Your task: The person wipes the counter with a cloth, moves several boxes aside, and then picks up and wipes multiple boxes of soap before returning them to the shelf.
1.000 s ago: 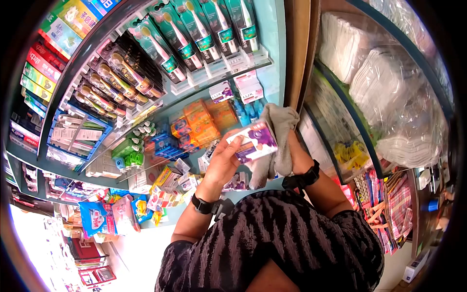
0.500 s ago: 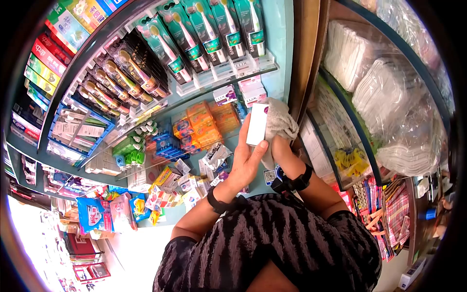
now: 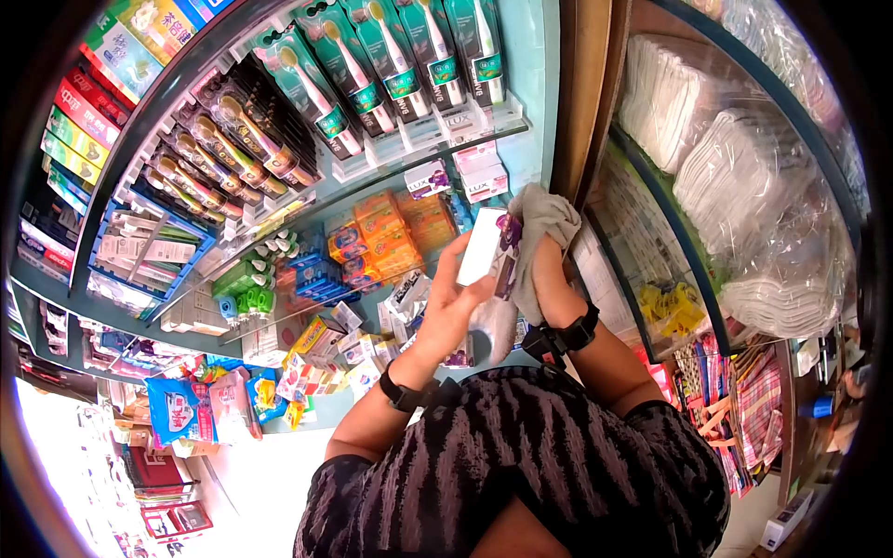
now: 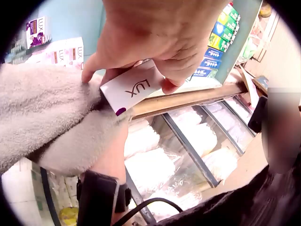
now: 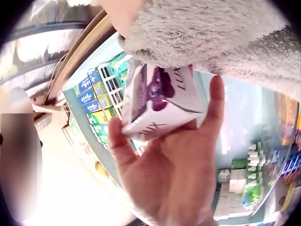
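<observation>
My left hand [image 3: 451, 302] grips a white and purple LUX soap box [image 3: 484, 246] between thumb and fingers, tilted in front of the display case. In the head view a plain white face of the box points up, and its purple printed side faces a grey cloth [image 3: 547, 216]. The cloth is bunched over my right hand [image 3: 549, 268], whose fingers it hides, and one end hangs down. The left wrist view shows the cloth [image 4: 42, 113] right at the end of the soap box [image 4: 136, 87]. Overlapping the box's top edge in the right wrist view is the cloth [image 5: 202, 33].
Behind my hands, a shelf holds packaged toothbrushes [image 3: 400, 84], with LUX boxes [image 3: 482, 177] and orange packs [image 3: 386, 237] below. Loose boxes [image 3: 344, 349] lie left of my left arm. Right of a wooden post [image 3: 593, 102] are plastic-wrapped white goods [image 3: 735, 177].
The soap box has turned in my left hand from its printed front to a white face. My right hand with the cloth has shifted against the box and then slightly off it, the cloth's end hanging again.
</observation>
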Demonstrator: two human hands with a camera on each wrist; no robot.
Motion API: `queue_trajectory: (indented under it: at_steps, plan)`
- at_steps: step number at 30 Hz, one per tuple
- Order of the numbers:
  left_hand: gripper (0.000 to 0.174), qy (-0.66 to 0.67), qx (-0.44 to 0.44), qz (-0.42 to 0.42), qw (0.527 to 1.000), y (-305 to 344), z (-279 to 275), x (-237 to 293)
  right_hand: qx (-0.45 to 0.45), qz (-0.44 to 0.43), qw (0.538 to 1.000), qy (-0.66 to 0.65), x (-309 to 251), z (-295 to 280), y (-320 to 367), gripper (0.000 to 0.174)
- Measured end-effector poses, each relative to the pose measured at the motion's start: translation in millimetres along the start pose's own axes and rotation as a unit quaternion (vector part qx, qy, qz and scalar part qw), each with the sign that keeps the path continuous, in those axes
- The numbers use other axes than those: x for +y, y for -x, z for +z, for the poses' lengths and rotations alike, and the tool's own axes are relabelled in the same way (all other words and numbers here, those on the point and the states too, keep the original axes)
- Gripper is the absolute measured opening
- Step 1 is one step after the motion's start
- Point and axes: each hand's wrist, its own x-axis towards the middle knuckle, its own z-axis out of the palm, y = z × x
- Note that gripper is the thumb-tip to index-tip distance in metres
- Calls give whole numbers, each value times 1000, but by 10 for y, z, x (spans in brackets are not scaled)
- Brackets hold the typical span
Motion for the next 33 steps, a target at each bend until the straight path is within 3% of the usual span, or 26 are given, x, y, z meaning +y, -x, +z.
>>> queue_trajectory:
  at_steps: [1, 5, 7, 9, 13, 14, 18, 20, 22, 25, 26, 29, 30, 33]
  plan:
    - [52, -16, -9, -11, 1000, -9, -45, 18, -3, 62, 991, -120, -86, 68, 52, 29]
    - [44, -121, -29, -16, 992, -1, -126, 48, 36, 56, 994, -89, -254, 273, 161, 34]
    - [44, -163, -16, 1, 986, 2, -168, -40, 6, 90, 991, -95, -246, 255, 202, 39]
    - [43, -171, 1, 47, 984, 26, -139, -87, -11, 129, 985, -115, -271, 277, 311, 42]
    - [43, -138, 32, 68, 988, 34, -40, -72, -20, 89, 991, -100, -249, 328, 334, 45]
    - [42, -95, 26, 62, 993, 28, -29, -62, -29, 134, 984, -114, -280, 345, 367, 44]
    - [37, -108, 37, 104, 988, -2, 3, 10, -1, 172, 978, -114, -330, 477, 493, 42]
    - [36, -108, 58, 98, 988, -31, -41, -11, -50, 158, 980, -107, -4, 294, 369, 43]
    - [34, -145, 85, 116, 979, -47, -64, -24, -95, 174, 971, -133, -20, 285, 387, 44]
    - [33, -258, 93, 79, 959, -100, -312, -207, -122, 210, 957, -157, -235, 392, 478, 46]
    - [35, -342, 92, 109, 929, -97, -342, -174, -124, 202, 964, -124, -303, 408, 485, 49]
    - [42, -379, 85, 151, 909, -110, -394, -86, -244, 259, 911, -209, -355, 355, 467, 51]
    - [48, -417, 84, 169, 889, -132, -436, -25, -221, 259, 920, -192, -323, 330, 453, 48]
    - [48, -198, -55, -18, 978, -162, -553, 103, -152, 259, 944, -141, -152, 247, 409, 42]
